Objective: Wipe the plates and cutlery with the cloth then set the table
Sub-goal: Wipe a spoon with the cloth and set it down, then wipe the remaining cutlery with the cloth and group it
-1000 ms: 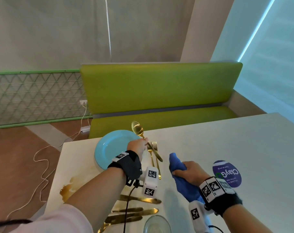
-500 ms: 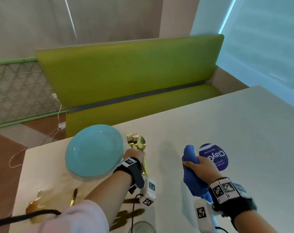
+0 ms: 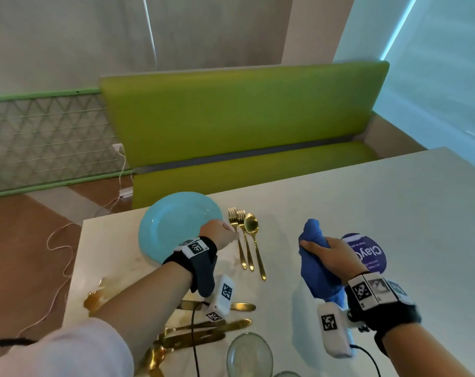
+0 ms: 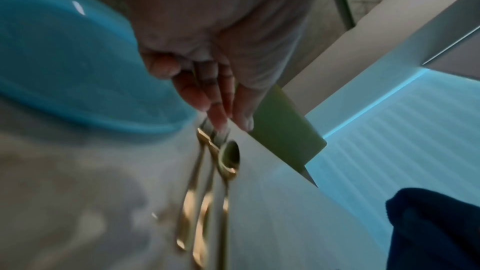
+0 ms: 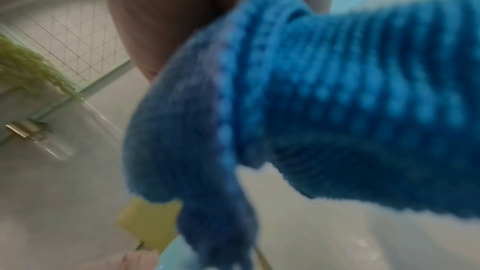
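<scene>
Three gold pieces of cutlery lie side by side at centre frame in the head view: two forks [image 3: 237,235] and a spoon [image 3: 254,242], just right of the turquoise plate [image 3: 174,221], which sits at left centre on the white table [image 3: 366,213]. The plate is probably ceramic, so stiff, breakable and glossy; I would take it by the rim with thumb above and fingers beneath. Beside it, the left hand [image 3: 220,234] hovers over the fork handles with fingers extended and relaxed, gripping nothing. The cutlery looks thin, rigid and slick, lying flat on the top; pinching each handle near its middle seems the surest hold. At lower centre more gold knives [image 3: 217,326] lie near a brown spill [image 3: 95,300] and a glass bowl [image 3: 248,355]; they will likely be slippery if wet. Toward the right, the right hand [image 3: 331,257] is curled around the bunched blue cloth [image 3: 316,273], soft, light and conforming, next to a purple sticker [image 3: 372,253].
</scene>
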`<state>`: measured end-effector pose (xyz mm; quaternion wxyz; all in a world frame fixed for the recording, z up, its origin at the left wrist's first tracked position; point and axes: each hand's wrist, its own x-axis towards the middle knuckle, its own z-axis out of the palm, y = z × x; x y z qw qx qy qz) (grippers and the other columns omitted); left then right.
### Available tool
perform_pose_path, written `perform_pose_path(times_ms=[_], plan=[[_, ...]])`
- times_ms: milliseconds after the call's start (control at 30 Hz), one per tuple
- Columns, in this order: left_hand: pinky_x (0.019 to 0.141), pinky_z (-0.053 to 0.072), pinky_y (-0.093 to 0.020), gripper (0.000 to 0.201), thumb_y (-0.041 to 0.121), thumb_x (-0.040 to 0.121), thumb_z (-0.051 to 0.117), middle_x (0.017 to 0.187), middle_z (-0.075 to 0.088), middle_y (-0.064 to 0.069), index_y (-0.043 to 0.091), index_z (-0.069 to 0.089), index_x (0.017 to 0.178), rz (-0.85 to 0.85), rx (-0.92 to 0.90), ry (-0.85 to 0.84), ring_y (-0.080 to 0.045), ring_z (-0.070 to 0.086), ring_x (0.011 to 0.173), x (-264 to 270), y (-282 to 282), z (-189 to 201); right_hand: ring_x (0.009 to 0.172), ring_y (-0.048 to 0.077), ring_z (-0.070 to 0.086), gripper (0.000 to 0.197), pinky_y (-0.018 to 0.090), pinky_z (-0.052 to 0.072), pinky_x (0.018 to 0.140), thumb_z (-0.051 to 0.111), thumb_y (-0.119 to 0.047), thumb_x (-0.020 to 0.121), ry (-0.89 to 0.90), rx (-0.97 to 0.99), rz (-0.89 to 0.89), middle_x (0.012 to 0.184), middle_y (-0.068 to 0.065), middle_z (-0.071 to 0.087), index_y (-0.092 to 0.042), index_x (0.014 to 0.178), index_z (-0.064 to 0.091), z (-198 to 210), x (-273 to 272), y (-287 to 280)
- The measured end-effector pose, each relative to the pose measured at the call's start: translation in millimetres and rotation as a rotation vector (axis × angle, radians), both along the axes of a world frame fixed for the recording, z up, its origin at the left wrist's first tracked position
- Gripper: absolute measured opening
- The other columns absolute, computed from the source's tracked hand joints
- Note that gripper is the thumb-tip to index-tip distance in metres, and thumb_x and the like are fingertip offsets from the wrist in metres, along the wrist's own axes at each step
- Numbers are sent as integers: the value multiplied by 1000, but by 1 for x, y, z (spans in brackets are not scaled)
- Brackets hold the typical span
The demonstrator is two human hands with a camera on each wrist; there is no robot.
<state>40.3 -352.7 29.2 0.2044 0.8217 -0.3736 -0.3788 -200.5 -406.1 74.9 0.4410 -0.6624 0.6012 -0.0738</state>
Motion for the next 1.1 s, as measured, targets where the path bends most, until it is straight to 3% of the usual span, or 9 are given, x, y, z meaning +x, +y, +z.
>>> perform_pose_path(times_ms=[67, 167, 233, 300, 500, 633, 800, 967, 1100], plan=[[78, 42, -23, 22, 24, 82, 68, 85, 58, 4, 25, 51, 67, -12, -56, -43, -16, 52, 90, 22, 31, 8, 79, 29, 58, 38, 35, 45, 76, 56, -37, 89, -34, -4, 16, 79, 16, 65, -5, 69, 58, 10, 15, 6], [65, 39, -20, 21, 17, 79, 70, 75, 54, 13, 24, 55, 68, -112, 13, -78, -12, 50, 86, 49, 84, 8, 80, 30, 59, 36, 38, 47, 81, 56, -40, 88, -48, 0, 73, 84, 17, 67, -8, 70, 60, 26, 41, 17], [68, 37, -18, 4, 14, 79, 70, 78, 56, 10, 16, 66, 80, -226, 87, -122, -10, 51, 86, 53, 114, 2, 87, 34, 63, 37, 41, 49, 85, 58, -41, 86, -59, 7, 107, 90, 20, 69, -5, 78, 63, 32, 55, 23], [67, 41, -16, 8, 14, 78, 71, 80, 59, 9, 17, 68, 85, -291, 148, -140, -9, 53, 84, 51, 143, -10, 88, 34, 63, 36, 40, 49, 84, 60, -40, 86, -55, 12, 167, 92, 21, 69, -4, 79, 63, 36, 69, 31], [89, 48, -27, 18, 20, 84, 64, 108, 66, 1, 18, 69, 101, -343, 167, -226, -16, 60, 101, 28, 183, -42, 73, 22, 56, 33, 28, 43, 65, 60, -38, 86, -27, 43, 270, 79, 12, 64, -11, 67, 58, 36, 96, 53], [88, 43, -30, 20, 26, 84, 65, 98, 57, -1, 20, 67, 103, -420, 167, -335, -22, 55, 108, 16, 182, -53, 81, 27, 60, 41, 37, 49, 78, 63, -40, 83, -12, 53, 292, 94, 22, 69, 1, 85, 66, 30, 100, 60], [93, 42, -32, 23, 22, 91, 55, 119, 51, -10, 11, 62, 111, -457, 195, -378, -27, 53, 107, 13, 174, -54, 81, 26, 59, 43, 38, 48, 84, 62, -39, 84, -36, 55, 256, 97, 23, 69, 3, 89, 65, 30, 90, 56], [78, 39, -22, 13, 23, 86, 63, 95, 62, -2, 14, 65, 95, -131, -21, -99, -14, 53, 90, 22, 154, -17, 92, 37, 63, 41, 48, 47, 94, 64, -33, 83, -197, 90, 161, 96, 26, 68, 8, 91, 64, 35, 76, 49], [66, 39, -20, 16, 10, 82, 68, 77, 57, 3, 17, 57, 73, 243, -203, 284, -13, 52, 79, 29, 131, 26, 89, 31, 61, 37, 44, 48, 92, 59, -27, 89, -300, 156, 182, 91, 24, 67, 10, 92, 64, 38, 79, 55]])
